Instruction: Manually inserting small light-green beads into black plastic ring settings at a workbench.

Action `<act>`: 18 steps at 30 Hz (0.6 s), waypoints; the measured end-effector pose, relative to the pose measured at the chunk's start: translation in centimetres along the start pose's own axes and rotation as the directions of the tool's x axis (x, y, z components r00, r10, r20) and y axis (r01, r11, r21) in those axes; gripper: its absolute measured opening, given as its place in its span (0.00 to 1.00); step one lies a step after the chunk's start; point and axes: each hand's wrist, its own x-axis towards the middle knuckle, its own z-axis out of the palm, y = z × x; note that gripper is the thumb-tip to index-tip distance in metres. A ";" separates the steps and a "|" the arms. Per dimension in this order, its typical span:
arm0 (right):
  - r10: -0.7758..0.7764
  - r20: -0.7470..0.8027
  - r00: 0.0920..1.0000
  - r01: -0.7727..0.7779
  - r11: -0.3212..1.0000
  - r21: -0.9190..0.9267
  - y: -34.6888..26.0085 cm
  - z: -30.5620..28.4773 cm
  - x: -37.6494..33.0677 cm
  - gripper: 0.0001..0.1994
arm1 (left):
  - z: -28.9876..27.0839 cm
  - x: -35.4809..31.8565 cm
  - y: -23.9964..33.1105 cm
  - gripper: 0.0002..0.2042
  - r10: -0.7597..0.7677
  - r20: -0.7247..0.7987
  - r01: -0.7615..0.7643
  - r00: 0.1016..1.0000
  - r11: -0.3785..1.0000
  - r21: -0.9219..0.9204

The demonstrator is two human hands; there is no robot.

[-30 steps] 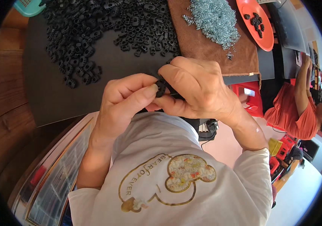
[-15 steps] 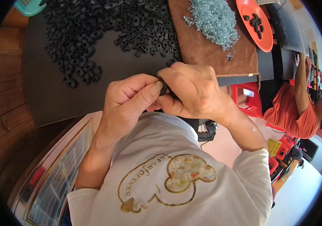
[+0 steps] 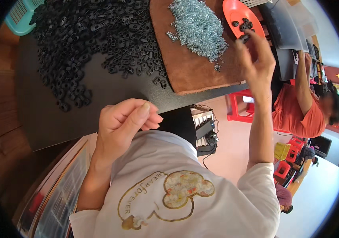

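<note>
1. Over the near edge of the orange oval plastic tray point(image 3: 236, 11), the right hand point(image 3: 258, 59) pinches a small black plastic part point(image 3: 244, 38) in its fingertips.
2. Just left of the tray, a heap of silver wire springs point(image 3: 198, 25) sits on a brown leather mat point(image 3: 187, 69).
3. Well below-left of the tray, the left hand point(image 3: 123, 123) hangs loosely curled with nothing in it.
4. Far left of the tray lies a pile of black plastic parts point(image 3: 86, 35).

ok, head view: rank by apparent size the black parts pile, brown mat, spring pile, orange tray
1. black parts pile
2. brown mat, partly covered
3. spring pile
4. orange tray, cut by the rim and the right hand, so true size is unsure; it may match the spring pile.
</note>
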 end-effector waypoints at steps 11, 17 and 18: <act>0.234 0.067 0.970 -0.243 0.938 0.248 2.0 -0.1 0.1 0.10 | 0.5 0.1 -0.7 0.12 0.037 -0.036 -0.036 0.999 0.999 0.021; -0.369 0.324 0.871 0.268 0.910 0.317 -7.5 3.0 -0.2 0.10 | 0.7 0.0 -1.1 0.11 0.135 -0.040 -0.130 0.990 0.987 0.099; -0.416 0.341 0.843 0.305 0.892 0.334 -8.6 3.9 -0.3 0.11 | 0.8 -0.1 -1.3 0.11 0.144 -0.048 -0.138 0.988 0.985 0.104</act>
